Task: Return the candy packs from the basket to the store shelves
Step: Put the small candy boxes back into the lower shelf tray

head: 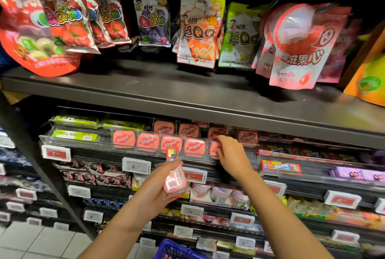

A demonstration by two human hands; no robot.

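- The left hand (154,194) has its grip curled round a few pink candy packs (174,180), held just below the shelf tray (83,141).
- The right hand (230,154) pinches one pink tin (214,149) in that tray's front row.
- A blue basket (175,249) sits at the bottom edge.
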